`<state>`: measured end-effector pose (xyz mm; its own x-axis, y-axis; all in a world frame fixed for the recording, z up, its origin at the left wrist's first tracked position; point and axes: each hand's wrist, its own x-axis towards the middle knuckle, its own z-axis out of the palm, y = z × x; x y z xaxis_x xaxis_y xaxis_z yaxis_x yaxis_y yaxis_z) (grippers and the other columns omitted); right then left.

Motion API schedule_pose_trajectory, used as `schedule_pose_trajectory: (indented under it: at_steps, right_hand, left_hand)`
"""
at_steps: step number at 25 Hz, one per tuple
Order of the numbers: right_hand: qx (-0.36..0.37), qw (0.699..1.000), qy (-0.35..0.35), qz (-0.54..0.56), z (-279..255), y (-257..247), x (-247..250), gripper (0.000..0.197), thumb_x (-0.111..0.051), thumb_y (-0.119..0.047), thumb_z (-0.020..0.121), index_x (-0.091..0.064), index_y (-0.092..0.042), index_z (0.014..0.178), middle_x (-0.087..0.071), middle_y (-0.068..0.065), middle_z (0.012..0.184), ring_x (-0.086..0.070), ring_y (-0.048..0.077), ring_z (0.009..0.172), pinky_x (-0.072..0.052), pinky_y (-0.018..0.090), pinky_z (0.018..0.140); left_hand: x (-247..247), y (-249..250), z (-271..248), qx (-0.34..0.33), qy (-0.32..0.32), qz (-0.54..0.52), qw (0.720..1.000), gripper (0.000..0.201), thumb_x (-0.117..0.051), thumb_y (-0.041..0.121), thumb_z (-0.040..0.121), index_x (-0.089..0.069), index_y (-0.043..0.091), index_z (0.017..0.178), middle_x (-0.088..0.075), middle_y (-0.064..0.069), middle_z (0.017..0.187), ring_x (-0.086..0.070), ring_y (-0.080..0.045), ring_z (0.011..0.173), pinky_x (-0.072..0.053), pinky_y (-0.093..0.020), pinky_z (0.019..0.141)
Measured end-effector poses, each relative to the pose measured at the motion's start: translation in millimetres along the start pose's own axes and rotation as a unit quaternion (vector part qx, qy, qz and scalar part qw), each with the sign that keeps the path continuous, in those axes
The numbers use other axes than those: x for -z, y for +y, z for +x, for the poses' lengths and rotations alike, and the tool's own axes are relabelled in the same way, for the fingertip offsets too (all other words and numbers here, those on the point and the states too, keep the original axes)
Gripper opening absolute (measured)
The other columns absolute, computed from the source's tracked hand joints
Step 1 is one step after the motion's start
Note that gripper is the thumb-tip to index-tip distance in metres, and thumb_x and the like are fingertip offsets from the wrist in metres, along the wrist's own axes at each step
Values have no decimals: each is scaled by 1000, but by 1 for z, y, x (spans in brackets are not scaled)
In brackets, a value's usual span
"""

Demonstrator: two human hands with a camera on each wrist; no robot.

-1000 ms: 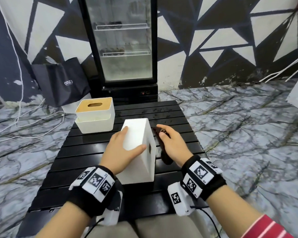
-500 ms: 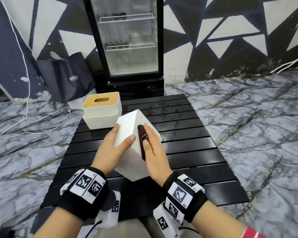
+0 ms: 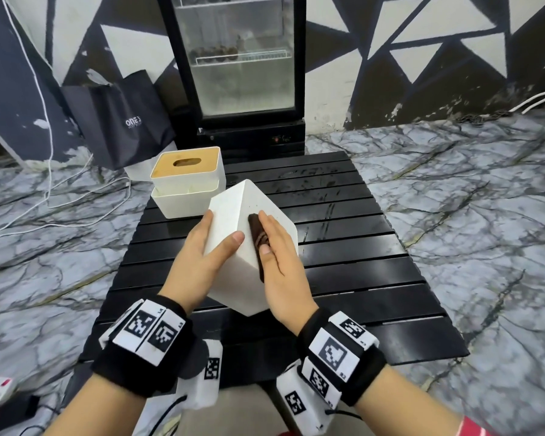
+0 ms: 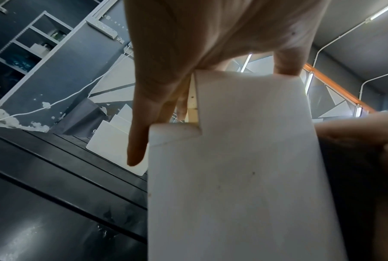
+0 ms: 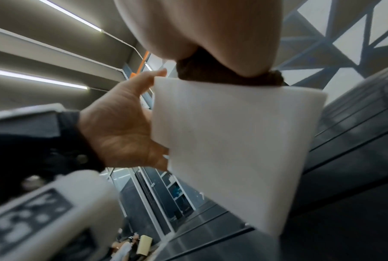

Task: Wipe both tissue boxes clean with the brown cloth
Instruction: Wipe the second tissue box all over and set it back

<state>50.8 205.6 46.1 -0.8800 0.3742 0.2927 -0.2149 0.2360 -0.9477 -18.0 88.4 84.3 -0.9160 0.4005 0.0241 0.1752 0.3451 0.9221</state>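
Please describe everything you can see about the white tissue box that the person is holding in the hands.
The white tissue box is plain, smooth and matte, probably plastic, with rounded edges and a few small dark specks. It is tilted, one edge pointing up, above the black slatted table; whether it touches the table cannot be told. The left hand grips its left side, thumb on the near face. The right hand presses the brown cloth flat against its right face.

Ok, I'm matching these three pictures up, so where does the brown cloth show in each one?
Head: the folded brown cloth is mid-frame, pressed under the right hand against the tilted white plastic tissue box.
Left wrist: a dark strip at the right edge.
Right wrist: top centre, under the palm.
Shared landmark: the black slatted table.
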Motion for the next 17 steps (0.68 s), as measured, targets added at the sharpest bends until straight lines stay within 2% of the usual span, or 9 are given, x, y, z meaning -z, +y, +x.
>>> schedule_pose_trajectory:
  at_steps: [2, 4, 6, 8, 10, 12, 14, 16, 17]
  right_hand:
    - [15, 1000, -6, -2, -1, -7, -5, 50, -28, -25, 88, -30, -29, 138, -27, -6, 148, -19, 2, 137, -12, 11, 111]
    - [27, 999, -18, 0, 7, -11, -5, 50, -28, -24, 88, -31, -28, 138, -28, -5, 147, -20, 2, 136, -11, 8, 109]
    - [23, 999, -18, 12, 16, -7, 0, 50, -28, -24, 88, -31, -28, 137, -30, -5, 147, -22, 5, 137, -14, 18, 113]
    - [9, 1000, -9, 12, 17, 0, 5, 50, -28, -24, 87, -31, -28, 137, -31, -11, 143, -23, 6, 136, -17, 26, 115]
    - [4, 1000, 5, 7, 10, 2, 6, 50, -28, -25, 87, -31, -27, 138, -31, -13, 143, -24, 5, 136, -18, 27, 115]
    - [13, 1000, 11, 9, 4, 0, 2, 49, -28, -25, 88, -29, -31, 137, -30, -9, 146, -23, 3, 136, -18, 23, 114]
    - [35, 999, 13, 8, 7, -5, -1, 48, -29, -24, 89, -28, -33, 136, -30, -5, 147, -23, 3, 136, -18, 21, 114]
    - [47, 999, 17, 13, 20, -9, -2, 50, -29, -22, 89, -31, -26, 138, -32, -2, 146, -26, 7, 135, -20, 23, 113]
    - [46, 999, 19, 13, 28, -8, 0, 51, -28, -22, 88, -33, -22, 139, -33, -2, 145, -28, 8, 134, -21, 24, 113]
  left_hand:
    - [-1, 2, -1, -7, -5, 8, 1000, 113, -53, 74, 51, -21, 25, 148, -27, 10, 151, -30, -6, 135, -25, -33, 113]
    - [-3, 5, -1, -11, -7, 12, 1000, 114, -53, 73, 50, -21, 24, 148, -27, 10, 151, -29, -3, 133, -24, -26, 108]
    - [-3, 6, 0, -2, -3, 13, 1000, 114, -53, 74, 49, -21, 25, 148, -27, 10, 151, -29, -4, 133, -25, -26, 108]
    - [-3, 6, -2, 2, 4, 17, 1000, 113, -52, 75, 49, -21, 28, 148, -28, 11, 151, -32, -8, 134, -28, -31, 110]
    - [-4, 8, -3, -6, 0, 26, 1000, 107, -52, 75, 51, -24, 33, 146, -35, 15, 145, -39, -8, 129, -33, -32, 107]
    - [-6, 13, -7, -15, -11, 29, 999, 91, -51, 73, 50, -32, 44, 134, -42, 28, 127, -44, 6, 114, -36, -20, 94]
    - [-7, 21, -9, -17, -26, 30, 999, 62, -50, 70, 49, -33, 58, 108, -41, 36, 106, -41, 23, 96, -31, -6, 78]
    - [-7, 26, -9, -17, -33, 31, 999, 51, -50, 68, 50, -33, 60, 96, -41, 37, 101, -39, 28, 91, -30, -2, 73]
    - [-7, 25, -8, -19, -33, 31, 999, 54, -51, 68, 49, -33, 59, 100, -39, 39, 101, -39, 27, 91, -29, -2, 73]
